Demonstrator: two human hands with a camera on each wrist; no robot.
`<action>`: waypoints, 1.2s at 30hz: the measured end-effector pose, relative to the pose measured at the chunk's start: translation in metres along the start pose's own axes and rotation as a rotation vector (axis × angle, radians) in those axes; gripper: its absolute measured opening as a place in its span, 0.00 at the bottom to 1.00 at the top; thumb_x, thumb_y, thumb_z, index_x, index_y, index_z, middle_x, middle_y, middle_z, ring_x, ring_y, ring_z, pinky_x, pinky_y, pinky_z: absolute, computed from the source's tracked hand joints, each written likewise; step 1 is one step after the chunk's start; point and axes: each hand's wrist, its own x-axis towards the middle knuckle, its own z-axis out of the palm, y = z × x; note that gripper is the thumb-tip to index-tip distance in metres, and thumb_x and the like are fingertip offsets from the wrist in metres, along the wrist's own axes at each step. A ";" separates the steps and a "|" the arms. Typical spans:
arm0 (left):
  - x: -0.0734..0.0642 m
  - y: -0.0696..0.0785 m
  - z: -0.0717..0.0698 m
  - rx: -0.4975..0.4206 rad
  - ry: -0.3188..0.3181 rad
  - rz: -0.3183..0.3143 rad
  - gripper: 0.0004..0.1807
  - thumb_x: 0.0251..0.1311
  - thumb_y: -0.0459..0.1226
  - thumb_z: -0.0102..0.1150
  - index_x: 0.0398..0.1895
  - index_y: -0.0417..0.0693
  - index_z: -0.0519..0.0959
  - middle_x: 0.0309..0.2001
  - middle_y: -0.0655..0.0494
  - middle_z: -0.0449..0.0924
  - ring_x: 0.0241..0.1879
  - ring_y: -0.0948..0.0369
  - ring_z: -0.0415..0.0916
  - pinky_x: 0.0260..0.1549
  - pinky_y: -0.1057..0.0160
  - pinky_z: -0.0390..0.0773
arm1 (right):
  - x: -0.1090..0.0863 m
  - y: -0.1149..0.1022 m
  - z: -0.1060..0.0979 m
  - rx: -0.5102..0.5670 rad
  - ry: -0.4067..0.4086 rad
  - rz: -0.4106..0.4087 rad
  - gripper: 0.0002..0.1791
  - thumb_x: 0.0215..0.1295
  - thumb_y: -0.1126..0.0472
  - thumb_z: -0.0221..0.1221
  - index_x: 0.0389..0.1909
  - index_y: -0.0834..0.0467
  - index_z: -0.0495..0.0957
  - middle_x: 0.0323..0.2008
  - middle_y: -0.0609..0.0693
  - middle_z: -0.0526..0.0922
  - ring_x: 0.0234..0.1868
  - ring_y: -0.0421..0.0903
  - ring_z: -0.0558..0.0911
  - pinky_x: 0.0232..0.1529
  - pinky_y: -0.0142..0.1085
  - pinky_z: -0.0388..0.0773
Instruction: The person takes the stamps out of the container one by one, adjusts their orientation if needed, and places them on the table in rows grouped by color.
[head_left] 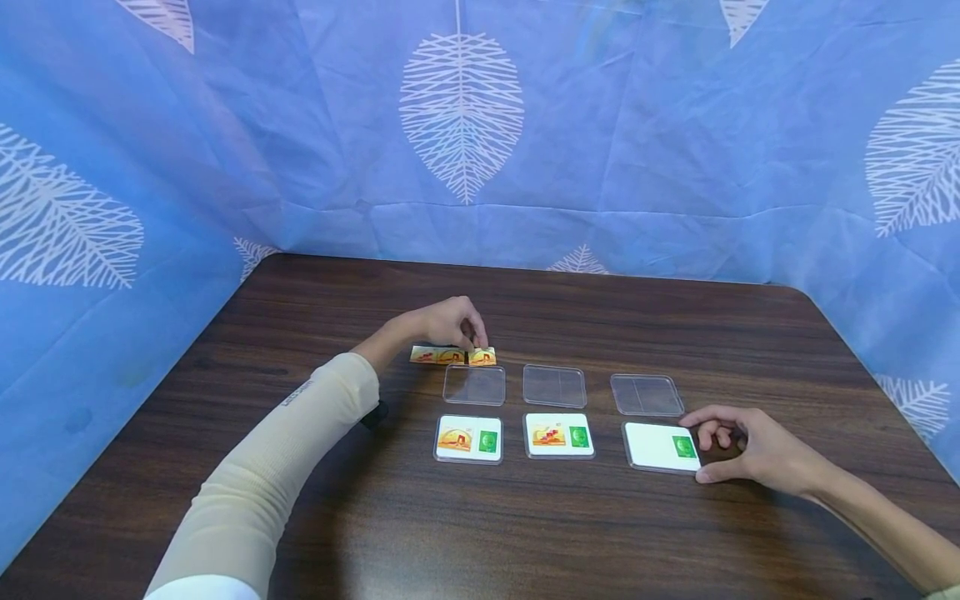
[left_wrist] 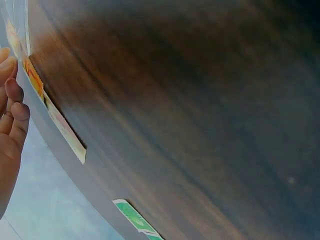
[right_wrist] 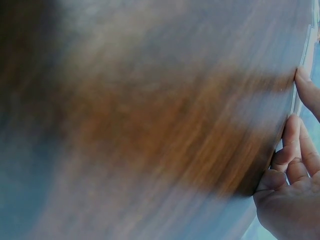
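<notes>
My left hand (head_left: pixel 453 321) reaches to the far middle of the table, its thumb and fingertips pinching the upper edge of an orange-yellow stamp (head_left: pixel 482 357). Beside that stamp lie more orange-yellow stamps (head_left: pixel 437 356) in a row. My right hand (head_left: pixel 753 450) holds the right edge of a clear case (head_left: pixel 652 446), index finger at the far corner and thumb at the near one. In this case a white insert carries one green stamp (head_left: pixel 684 447). In the right wrist view the right hand's other fingers (right_wrist: pixel 285 155) are curled, and the case shows only as a thin edge.
The left case (head_left: pixel 450 457) and middle case (head_left: pixel 543 454) each hold an orange-yellow and a green stamp on white. Three clear lids (head_left: pixel 475 386) lie behind the cases. Green stamps (left_wrist: pixel 132 216) lie on the dark wooden table (head_left: pixel 465 533). Blue leaf-patterned cloth (head_left: pixel 322 167) surrounds it.
</notes>
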 end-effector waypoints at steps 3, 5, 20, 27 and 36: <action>0.001 0.000 0.001 0.009 -0.011 0.006 0.10 0.62 0.18 0.60 0.39 0.31 0.88 0.36 0.45 0.86 0.30 0.63 0.76 0.35 0.65 0.80 | 0.000 0.001 0.000 0.008 -0.005 -0.003 0.31 0.52 0.70 0.76 0.57 0.69 0.77 0.31 0.48 0.73 0.31 0.47 0.66 0.29 0.36 0.60; 0.002 0.001 0.002 0.017 -0.016 0.003 0.10 0.62 0.18 0.60 0.39 0.32 0.88 0.36 0.46 0.86 0.31 0.63 0.76 0.36 0.65 0.80 | -0.001 0.001 0.000 0.013 -0.006 -0.008 0.31 0.52 0.70 0.76 0.57 0.69 0.77 0.31 0.49 0.74 0.31 0.47 0.66 0.29 0.36 0.60; 0.002 0.004 0.006 0.019 -0.009 -0.052 0.06 0.63 0.22 0.65 0.39 0.35 0.89 0.39 0.47 0.86 0.28 0.64 0.73 0.31 0.67 0.76 | 0.000 0.001 0.000 0.007 -0.007 -0.003 0.31 0.52 0.70 0.76 0.57 0.69 0.77 0.30 0.48 0.73 0.30 0.46 0.66 0.28 0.36 0.59; 0.003 0.006 0.006 0.054 -0.002 -0.065 0.06 0.63 0.22 0.66 0.39 0.37 0.89 0.40 0.48 0.85 0.29 0.63 0.72 0.31 0.68 0.75 | -0.001 0.000 0.001 0.010 -0.005 0.004 0.31 0.51 0.70 0.77 0.57 0.69 0.77 0.30 0.49 0.73 0.31 0.47 0.66 0.29 0.36 0.60; 0.004 0.010 0.003 0.049 0.009 -0.029 0.07 0.62 0.22 0.67 0.40 0.37 0.88 0.38 0.48 0.85 0.31 0.62 0.75 0.34 0.65 0.78 | 0.000 -0.002 0.000 0.001 -0.003 0.018 0.31 0.51 0.69 0.77 0.57 0.69 0.77 0.31 0.48 0.73 0.31 0.46 0.66 0.29 0.36 0.60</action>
